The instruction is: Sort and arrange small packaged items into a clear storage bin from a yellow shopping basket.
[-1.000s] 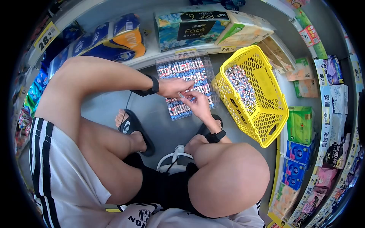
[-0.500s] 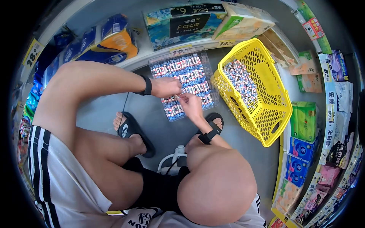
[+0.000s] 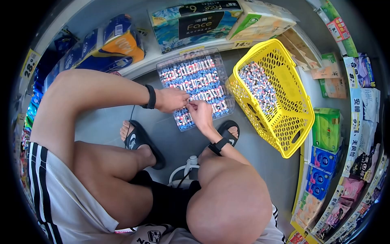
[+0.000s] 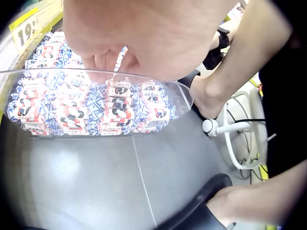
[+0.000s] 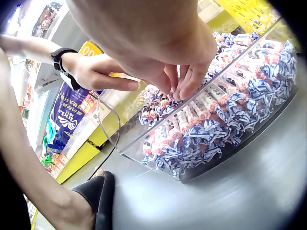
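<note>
Wrapped candies with blue-and-white twisted ends lie in neat rows inside a clear plastic box on the floor. My left hand reaches over the near-left part of the box, fingers extended down to the candies. Beside it, my right hand has thumb and fingertips brought together on a candy in the near rows. In the right wrist view, the fingertips of that hand meet just inside the box wall. The fingers of both hands nearly meet; the palm hides part of the left fingertips in the left wrist view.
A yellow perforated basket with a heap of the same candies stands right of the box. Shelves with tissue packs line the back and right. Sandalled feet flank the box's near side, with a white stand between the legs.
A second ago my right hand held a small candy up beside the left hand. Both hands have since lowered into the near-left rows, and the view has shifted slightly.
</note>
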Demonstrator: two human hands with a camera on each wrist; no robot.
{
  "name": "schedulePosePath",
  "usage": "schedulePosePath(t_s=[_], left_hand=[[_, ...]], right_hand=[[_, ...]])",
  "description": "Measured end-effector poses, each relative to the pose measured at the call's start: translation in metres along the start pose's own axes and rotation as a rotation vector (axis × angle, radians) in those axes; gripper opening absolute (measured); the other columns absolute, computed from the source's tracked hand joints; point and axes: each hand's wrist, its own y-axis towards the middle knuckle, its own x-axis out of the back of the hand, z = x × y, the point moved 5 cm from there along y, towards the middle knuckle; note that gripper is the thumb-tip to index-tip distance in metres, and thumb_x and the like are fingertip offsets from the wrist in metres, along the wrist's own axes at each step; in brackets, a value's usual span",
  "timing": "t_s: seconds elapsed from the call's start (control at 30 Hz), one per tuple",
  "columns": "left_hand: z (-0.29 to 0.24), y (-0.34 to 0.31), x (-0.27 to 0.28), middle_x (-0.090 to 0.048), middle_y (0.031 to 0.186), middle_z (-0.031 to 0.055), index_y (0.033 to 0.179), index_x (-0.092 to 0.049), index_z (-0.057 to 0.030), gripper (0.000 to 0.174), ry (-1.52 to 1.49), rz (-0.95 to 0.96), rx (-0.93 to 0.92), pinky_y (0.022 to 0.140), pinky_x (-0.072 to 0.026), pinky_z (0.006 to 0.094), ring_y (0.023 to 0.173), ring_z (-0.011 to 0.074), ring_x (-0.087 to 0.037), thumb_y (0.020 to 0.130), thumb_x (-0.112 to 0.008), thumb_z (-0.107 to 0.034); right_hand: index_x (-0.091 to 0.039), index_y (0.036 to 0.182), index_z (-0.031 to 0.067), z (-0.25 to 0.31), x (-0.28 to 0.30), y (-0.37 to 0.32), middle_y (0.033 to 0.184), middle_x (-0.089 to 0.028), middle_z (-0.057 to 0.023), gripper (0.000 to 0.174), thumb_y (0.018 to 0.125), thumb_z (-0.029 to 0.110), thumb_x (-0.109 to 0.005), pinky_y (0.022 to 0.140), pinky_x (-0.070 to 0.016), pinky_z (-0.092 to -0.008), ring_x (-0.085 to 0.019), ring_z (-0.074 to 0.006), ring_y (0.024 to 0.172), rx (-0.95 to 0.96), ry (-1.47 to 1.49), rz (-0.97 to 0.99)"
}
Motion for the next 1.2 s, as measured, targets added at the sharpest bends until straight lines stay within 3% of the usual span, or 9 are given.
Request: schedulePosePath(t_s=[0.37, 0.47, 0.53, 0.63, 0.77, 0.93, 1.1, 1.2], left_hand=[[-0.009, -0.009, 0.0, -0.06, 0.12, 0.0201, 0.113, -0.069, 0.008, 0.032, -0.091, -0.036, 0.044, 0.096, -0.056, 0.0453, 0.113, 0.036, -0.064, 0.086, -0.066, -0.009], [-0.012, -0.009, -0.001, -0.06, 0.12, 0.0204, 0.111, -0.068, 0.0089, 0.03, -0.132, 0.022, 0.083, 0.096, -0.0553, 0.0453, 0.111, 0.036, -0.064, 0.093, -0.066, -0.015], [-0.012, -0.01, -0.005, -0.059, 0.119, 0.0205, 0.112, -0.067, 0.0097, 0.037, -0.181, -0.049, 0.118, 0.097, -0.0544, 0.045, 0.109, 0.0356, -0.064, 0.101, -0.064, -0.025], [-0.01, -0.01, -0.01, -0.059, 0.118, 0.0205, 0.113, -0.065, 0.0103, 0.043, -0.147, -0.081, 0.079, 0.097, -0.0535, 0.045, 0.109, 0.0353, -0.063, 0.105, -0.062, -0.032], [-0.011, -0.011, -0.009, -0.059, 0.116, 0.0202, 0.113, -0.064, 0.0102, 0.041, -0.095, -0.111, 0.058, 0.097, -0.0531, 0.0456, 0.109, 0.0353, -0.063, 0.104, -0.063, -0.03], [-0.019, -0.009, 0.016, -0.06, 0.114, 0.0193, 0.111, -0.065, 0.0068, 0.036, -0.125, -0.182, 0.016, 0.094, -0.0534, 0.0468, 0.107, 0.0352, -0.063, 0.102, -0.064, -0.028], [-0.038, 0.014, 0.061, -0.064, 0.104, 0.0176, 0.104, -0.065, 0.0038, 0.028, -0.064, -0.204, 0.01, 0.091, -0.0545, 0.047, 0.102, 0.0352, -0.064, 0.1, -0.064, -0.024], [-0.053, 0.036, 0.089, -0.066, 0.1, 0.0173, 0.101, -0.065, 0.0033, 0.025, -0.045, -0.273, 0.0, 0.09, -0.0551, 0.0472, 0.1, 0.0354, -0.065, 0.098, -0.065, -0.021]], right_hand=[[-0.078, 0.099, -0.0024, -0.008, -0.01, -0.001, 0.085, -0.078, -0.0186, 0.013, 0.09, 0.008, -0.078, 0.074, -0.0615, -0.0399, -0.079, -0.0305, 0.079, -0.017, 0.078, 0.019], [-0.078, 0.099, -0.0026, -0.008, -0.01, -0.001, 0.086, -0.078, -0.0189, 0.013, 0.091, 0.008, -0.078, 0.075, -0.0617, -0.0404, -0.079, -0.0308, 0.08, -0.014, 0.078, 0.016], [-0.078, 0.1, -0.0028, -0.007, -0.009, 0.0, 0.087, -0.078, -0.0191, 0.014, 0.091, 0.007, -0.078, 0.075, -0.0618, -0.0407, -0.079, -0.031, 0.08, -0.011, 0.072, 0.015], [-0.078, 0.1, -0.0029, -0.008, -0.01, 0.0, 0.088, -0.078, -0.0197, 0.014, 0.09, 0.007, -0.078, 0.076, -0.0618, -0.0416, -0.079, -0.032, 0.081, 0.005, 0.07, 0.014], [-0.077, 0.099, -0.0025, -0.008, -0.009, 0.0, 0.09, -0.078, -0.0206, 0.014, 0.089, 0.007, -0.078, 0.076, -0.0612, -0.0429, -0.078, -0.0342, 0.082, 0.021, 0.045, 0.035], [-0.077, 0.098, -0.002, -0.004, 0.012, 0.0, 0.091, -0.077, -0.0213, 0.016, 0.09, 0.012, -0.079, 0.077, -0.0604, -0.0446, -0.076, -0.0366, 0.083, 0.081, 0.007, 0.048], [-0.078, 0.099, -0.0006, 0.011, 0.058, -0.009, 0.093, -0.077, -0.0227, 0.018, 0.092, 0.016, -0.076, 0.082, -0.0595, -0.0494, -0.076, -0.0398, 0.089, 0.122, -0.176, 0.288], [-0.078, 0.102, 0.0001, 0.009, 0.079, -0.015, 0.094, -0.077, -0.0241, 0.018, 0.091, 0.013, -0.072, 0.085, -0.0594, -0.0516, -0.075, -0.0422, 0.091, 0.146, -0.18, 0.239]])
